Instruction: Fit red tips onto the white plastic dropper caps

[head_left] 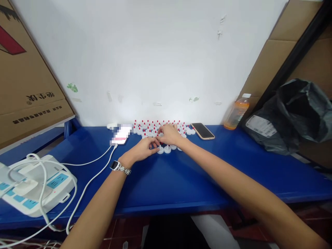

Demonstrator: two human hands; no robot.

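Observation:
Many small white nozzle caps (167,149) stand in a cluster on the blue table, most with red tips. The caps in the front row show no red tip. My left hand (146,148) reaches in from the left, thumb and fingers curled round the edge of a white nozzle cap (160,149) at the front. Just above and to the right, my right hand (169,134) bends over the cluster with its fingers drawn together and pointing down. A bit of dark red shows between the two hands; whatever the right fingertips hold is hidden. Both hands nearly touch.
A lit phone (121,135) on a white cable lies left of the cluster, a dark-screened phone (203,131) right of it. A power strip (38,185) with looping cables covers the left front. An orange drink bottle (237,112) and black plastic bag (282,114) stand at right. A white wall (155,62) rises behind.

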